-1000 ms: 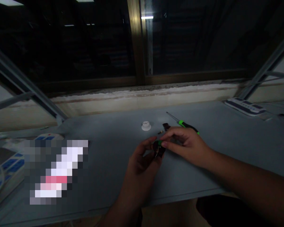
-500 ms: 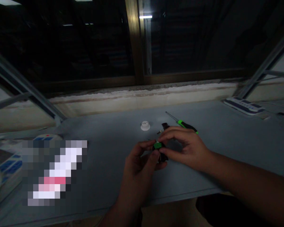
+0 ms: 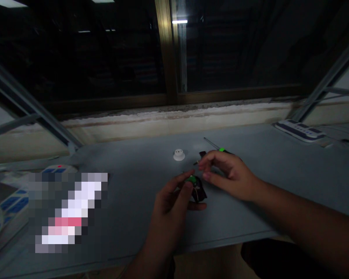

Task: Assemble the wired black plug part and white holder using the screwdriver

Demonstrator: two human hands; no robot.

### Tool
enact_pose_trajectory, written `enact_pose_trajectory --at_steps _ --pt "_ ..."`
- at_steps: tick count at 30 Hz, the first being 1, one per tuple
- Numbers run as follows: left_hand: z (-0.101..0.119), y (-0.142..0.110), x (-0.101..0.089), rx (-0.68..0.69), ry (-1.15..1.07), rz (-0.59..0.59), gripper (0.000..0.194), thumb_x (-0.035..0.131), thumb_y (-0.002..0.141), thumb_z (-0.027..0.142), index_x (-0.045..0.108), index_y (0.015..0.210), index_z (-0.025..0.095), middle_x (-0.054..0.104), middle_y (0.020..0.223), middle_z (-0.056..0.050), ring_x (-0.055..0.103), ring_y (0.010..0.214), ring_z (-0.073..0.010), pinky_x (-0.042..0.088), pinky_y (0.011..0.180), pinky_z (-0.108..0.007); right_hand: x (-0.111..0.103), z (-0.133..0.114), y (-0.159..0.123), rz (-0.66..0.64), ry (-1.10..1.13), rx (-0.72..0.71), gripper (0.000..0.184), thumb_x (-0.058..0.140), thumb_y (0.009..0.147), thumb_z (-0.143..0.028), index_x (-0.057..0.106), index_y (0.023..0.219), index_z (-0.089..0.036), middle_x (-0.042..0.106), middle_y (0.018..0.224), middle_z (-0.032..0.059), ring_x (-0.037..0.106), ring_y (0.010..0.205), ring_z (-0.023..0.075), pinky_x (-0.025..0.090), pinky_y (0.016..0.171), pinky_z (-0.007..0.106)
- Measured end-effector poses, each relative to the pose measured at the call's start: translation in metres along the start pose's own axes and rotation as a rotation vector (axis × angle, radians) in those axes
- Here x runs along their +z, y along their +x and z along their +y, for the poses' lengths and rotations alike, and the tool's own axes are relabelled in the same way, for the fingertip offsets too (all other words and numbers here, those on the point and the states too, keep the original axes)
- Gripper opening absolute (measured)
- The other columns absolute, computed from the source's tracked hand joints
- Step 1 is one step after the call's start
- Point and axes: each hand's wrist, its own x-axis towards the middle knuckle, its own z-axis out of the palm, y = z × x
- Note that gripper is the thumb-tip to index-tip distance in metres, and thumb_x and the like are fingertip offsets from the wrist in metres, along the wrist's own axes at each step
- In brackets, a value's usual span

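My left hand (image 3: 174, 199) pinches a small dark part with a green piece on top (image 3: 195, 189) just above the grey table (image 3: 279, 186). My right hand (image 3: 228, 172) hovers just right of that part, fingers loosely curled and apart, holding nothing I can see. Behind my right hand lies a screwdriver with a green and black handle (image 3: 218, 148), mostly hidden by the hand. A small dark component (image 3: 202, 154) sits near my right fingertips.
A white round cap (image 3: 179, 155) stands on the table behind my hands. A power strip (image 3: 299, 130) lies at the far right, another (image 3: 6, 201) at the left edge beside a blurred patch. A dark window and sill run along the back.
My right hand has let go of the green-topped part and drawn back to the right and away. My left hand keeps the part and has shifted slightly.
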Motion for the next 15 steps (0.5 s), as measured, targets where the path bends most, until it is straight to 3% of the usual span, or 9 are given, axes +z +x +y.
enact_pose_trajectory --at_steps 4,8,11,15 --pt "0.002 0.002 -0.003 -0.018 -0.096 0.076 0.03 0.076 0.083 0.039 0.072 0.105 0.019 0.068 0.093 -0.006 0.07 0.077 -0.0188 0.06 0.051 -0.024 -0.023 0.016 0.011 0.122 -0.277 0.04 0.005 0.066 0.09 -0.024 0.067 0.094 -0.021 0.069 0.091 0.005 0.063 0.086 0.0194 0.049 0.08 0.035" --pt "0.01 0.004 -0.005 -0.004 -0.179 0.17 0.028 0.078 0.077 0.036 0.066 0.095 0.018 0.065 0.082 -0.002 0.069 0.07 -0.0178 0.057 0.047 -0.023 -0.044 0.037 0.018 0.102 -0.574 0.052 0.007 0.066 0.086 -0.02 0.07 0.092 -0.019 0.07 0.09 0.0064 0.064 0.088 0.023 0.048 0.086 0.04" --pt "0.015 0.006 -0.006 0.021 -0.192 0.218 0.03 0.08 0.072 0.033 0.064 0.094 0.019 0.064 0.081 -0.001 0.068 0.071 -0.0174 0.057 0.049 -0.023 -0.046 0.05 0.019 0.001 -0.715 0.009 0.016 0.065 0.086 -0.019 0.073 0.1 -0.017 0.07 0.102 0.0102 0.064 0.1 0.0254 0.045 0.096 0.043" --pt "0.016 0.012 -0.012 0.071 -0.204 0.307 0.031 0.079 0.07 0.035 0.063 0.09 0.018 0.065 0.083 0.0 0.068 0.074 -0.018 0.061 0.058 -0.029 -0.031 0.056 0.02 -0.148 -0.832 -0.001 0.029 0.063 0.092 -0.024 0.074 0.118 -0.021 0.067 0.115 0.0113 0.059 0.11 0.0262 0.044 0.1 0.044"
